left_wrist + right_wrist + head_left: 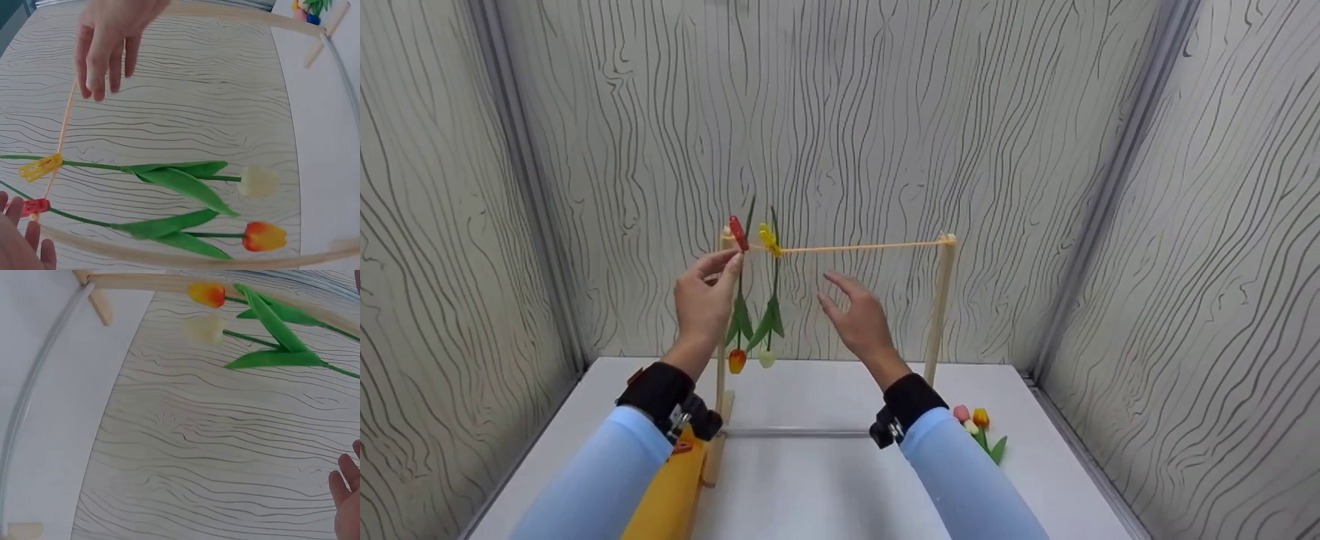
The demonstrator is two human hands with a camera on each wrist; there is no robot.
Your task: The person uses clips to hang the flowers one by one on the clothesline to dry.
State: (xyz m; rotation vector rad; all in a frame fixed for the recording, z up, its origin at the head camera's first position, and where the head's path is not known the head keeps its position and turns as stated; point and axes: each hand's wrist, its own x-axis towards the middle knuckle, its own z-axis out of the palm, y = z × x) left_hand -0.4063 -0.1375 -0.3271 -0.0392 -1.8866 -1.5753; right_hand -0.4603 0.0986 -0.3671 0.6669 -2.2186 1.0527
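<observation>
A taut orange cord runs between two wooden posts. On it, a red clothespin and a yellow clothespin each clip an artificial tulip by its stem. The orange tulip and the white tulip hang blossom down. My left hand is raised at the left end of the cord, thumb and forefinger pinching the lower end of the red clothespin. My right hand hovers below the middle of the cord, fingers loosely bent, holding nothing.
The right post and left post carry the cord, joined low down by a clear rod. More tulips lie at the right on the white table. A yellow container with a red clothespin stands at the left.
</observation>
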